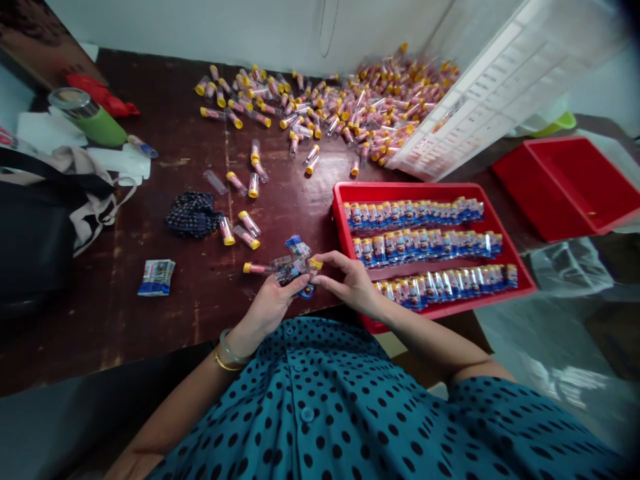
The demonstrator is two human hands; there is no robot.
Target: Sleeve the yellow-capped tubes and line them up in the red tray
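Observation:
Close to the table's front edge, my left hand is closed on a clear tube with blue printed wrapping. My right hand pinches the yellow cap at the tube's right end. More blue printed film shows just beyond the fingers, partly overlapped. A yellow-capped tube lies left of the hands, its far end hidden. On the right, a red tray holds three rows of wrapped, yellow-capped tubes.
Many loose tubes are heaped at the back against a leaning white plastic crate. A banded stack of blue packets, dark checked cloth, green bottle and black bag lie left. A red bin stands far right.

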